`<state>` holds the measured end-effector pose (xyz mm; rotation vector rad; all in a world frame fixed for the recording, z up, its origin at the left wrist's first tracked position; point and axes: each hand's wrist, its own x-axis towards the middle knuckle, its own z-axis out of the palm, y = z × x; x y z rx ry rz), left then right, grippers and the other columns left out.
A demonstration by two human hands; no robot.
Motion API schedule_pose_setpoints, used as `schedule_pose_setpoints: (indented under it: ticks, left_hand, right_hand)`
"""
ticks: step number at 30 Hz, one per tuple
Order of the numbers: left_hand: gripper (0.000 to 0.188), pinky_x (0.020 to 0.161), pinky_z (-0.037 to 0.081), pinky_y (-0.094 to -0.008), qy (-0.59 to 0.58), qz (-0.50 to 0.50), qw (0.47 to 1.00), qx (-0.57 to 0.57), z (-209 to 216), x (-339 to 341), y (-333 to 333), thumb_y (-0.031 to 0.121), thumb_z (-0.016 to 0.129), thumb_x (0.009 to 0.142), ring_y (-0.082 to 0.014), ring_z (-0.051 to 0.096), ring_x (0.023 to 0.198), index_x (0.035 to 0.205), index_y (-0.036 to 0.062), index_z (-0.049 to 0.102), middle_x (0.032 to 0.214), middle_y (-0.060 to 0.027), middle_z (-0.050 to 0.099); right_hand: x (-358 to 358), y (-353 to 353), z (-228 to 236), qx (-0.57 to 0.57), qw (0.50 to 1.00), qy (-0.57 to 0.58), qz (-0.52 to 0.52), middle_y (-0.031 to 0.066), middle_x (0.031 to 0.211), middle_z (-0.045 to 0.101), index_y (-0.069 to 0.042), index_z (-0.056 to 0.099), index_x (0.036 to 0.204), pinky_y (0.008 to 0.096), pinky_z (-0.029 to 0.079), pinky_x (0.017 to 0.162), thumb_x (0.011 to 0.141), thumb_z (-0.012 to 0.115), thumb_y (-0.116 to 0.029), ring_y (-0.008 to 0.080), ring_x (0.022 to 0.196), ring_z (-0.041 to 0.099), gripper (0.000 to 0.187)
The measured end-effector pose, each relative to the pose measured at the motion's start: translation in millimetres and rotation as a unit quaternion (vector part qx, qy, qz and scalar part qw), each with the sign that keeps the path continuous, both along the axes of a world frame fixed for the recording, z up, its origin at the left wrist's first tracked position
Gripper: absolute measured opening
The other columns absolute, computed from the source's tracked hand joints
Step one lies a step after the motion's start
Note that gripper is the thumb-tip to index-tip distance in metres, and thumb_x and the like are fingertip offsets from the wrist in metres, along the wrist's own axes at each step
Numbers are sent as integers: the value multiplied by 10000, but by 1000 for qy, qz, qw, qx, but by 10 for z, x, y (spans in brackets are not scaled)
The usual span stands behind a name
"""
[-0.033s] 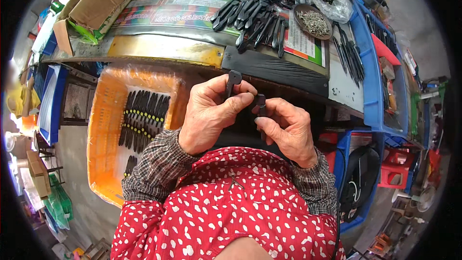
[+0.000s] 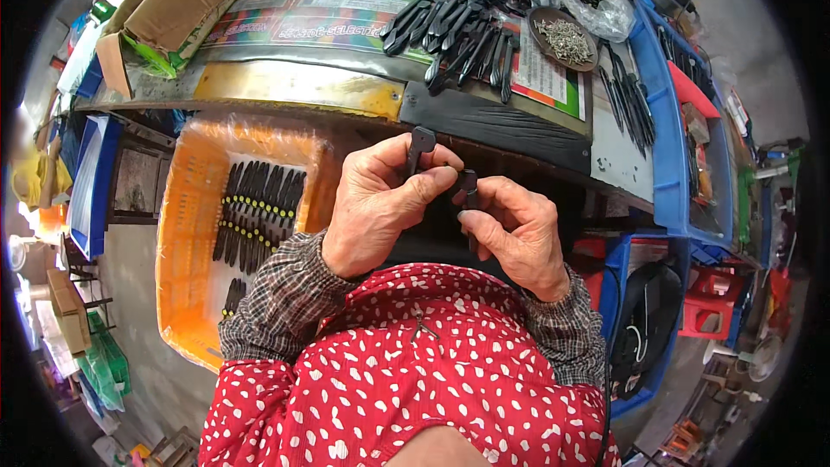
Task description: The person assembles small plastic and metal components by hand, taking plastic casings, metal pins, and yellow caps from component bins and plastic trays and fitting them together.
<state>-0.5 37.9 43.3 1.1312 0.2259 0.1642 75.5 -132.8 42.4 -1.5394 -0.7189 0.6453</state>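
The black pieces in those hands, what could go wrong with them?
The left hand holds one black piece and the right hand another black piece, mostly by fingertips, so either might slip.

A dropped one could perhaps land in the orange crate beside the left sleeve and mix with the black pieces lined up there.

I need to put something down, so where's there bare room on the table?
The patterned sheet has a bare patch between the carton and the black parts. The yellow strip at the front edge is bare too. The right is crowded: parts, bowl, blue tray.
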Motion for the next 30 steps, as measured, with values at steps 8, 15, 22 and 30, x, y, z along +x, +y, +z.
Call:
schedule_pose_setpoints:
  ticks: [8, 15, 22, 30]
  left_hand:
    - [144, 424, 269, -165, 19, 11, 999, 30, -26, -11, -16, 106, 655, 854, -1, 385, 488, 975, 30, 634, 684, 49, 557]
    - [159, 431, 275, -159, 11, 10, 999, 48, -100, 16, -31, 111, 665, 846, 5, 395, 505, 986, 40, 643, 699, 58, 566]
    - [157, 439, 276, -154, 19, 19, 998, 54, -135, 15, -43, 98, 665, 844, 13, 395, 517, 989, 42, 648, 712, 65, 570]
    - [162, 455, 304, -147, -7, 38, 997, 61, -282, 32, -30, 109, 666, 845, 7, 414, 524, 977, 19, 639, 719, 48, 575]
  right_hand:
    - [-17, 31, -18, -11, 1000, 5, 11, 0, 756, 571, 32, 592, 1007, 181, 401, 499, 851, 624, -31, 22, 591, 493, 170]
    - [-9, 35, -41, -20, 1000, 0, 10, 9, 765, 577, 34, 595, 998, 187, 411, 509, 850, 632, -43, 26, 600, 499, 171]
    - [-23, 40, -85, -22, 1000, 10, 16, 18, 782, 589, 35, 594, 1013, 187, 429, 522, 852, 634, -52, 30, 615, 517, 188]
    - [-45, 69, -205, -34, 999, 28, 12, 25, 781, 592, 40, 590, 1032, 179, 416, 451, 858, 629, -67, 33, 555, 524, 207]
